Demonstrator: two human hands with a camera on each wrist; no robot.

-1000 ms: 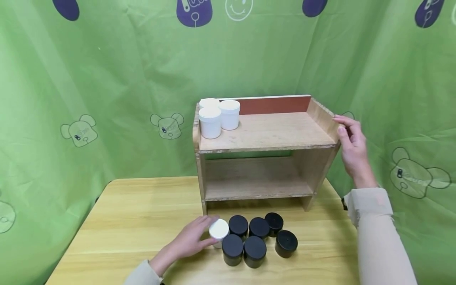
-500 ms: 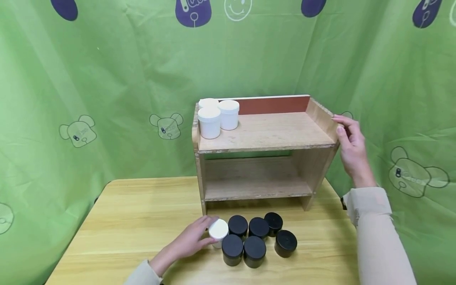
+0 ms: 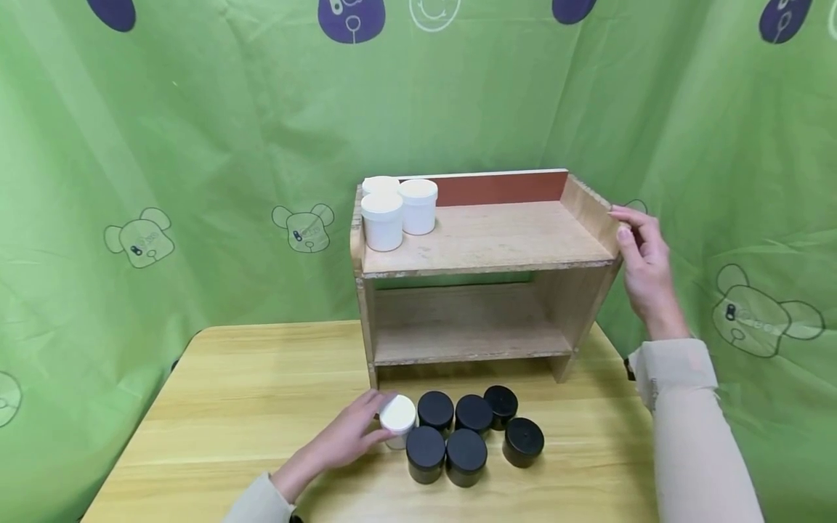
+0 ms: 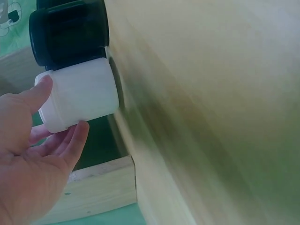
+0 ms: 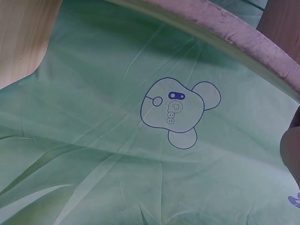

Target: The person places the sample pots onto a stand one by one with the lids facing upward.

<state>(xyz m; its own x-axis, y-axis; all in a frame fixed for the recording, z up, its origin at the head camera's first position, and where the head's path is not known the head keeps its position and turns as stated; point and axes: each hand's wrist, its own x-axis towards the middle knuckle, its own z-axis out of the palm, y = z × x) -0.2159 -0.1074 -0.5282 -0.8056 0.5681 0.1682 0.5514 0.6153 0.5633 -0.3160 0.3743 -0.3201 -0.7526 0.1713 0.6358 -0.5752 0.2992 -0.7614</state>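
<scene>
My left hand (image 3: pixel 346 434) pinches a white lidded jar (image 3: pixel 397 414) between thumb and fingertips, low over the table. In the left wrist view the jar (image 4: pixel 82 91) is held near its lid end, beside a black jar (image 4: pixel 70 35). Several black-lidded jars (image 3: pixel 466 452) stand in a cluster just right of it. My right hand (image 3: pixel 647 269) grips the top right side panel of a wooden shelf (image 3: pixel 497 232). At the left end of its top board stand three white jars (image 3: pixel 383 222). Only a sliver of the right hand (image 5: pixel 290 150) shows in the right wrist view.
The two-level shelf stands at the back of the wooden table (image 3: pixel 248 407), its lower board (image 3: pixel 471 323) behind the black jars. A green printed curtain (image 3: pixel 229 131) hangs behind and on both sides. The table's left edge slopes down toward the front.
The white jar and my left hand have shifted very slightly left and away from the black jars. My right hand stays on the shelf; the head view has tilted a little.
</scene>
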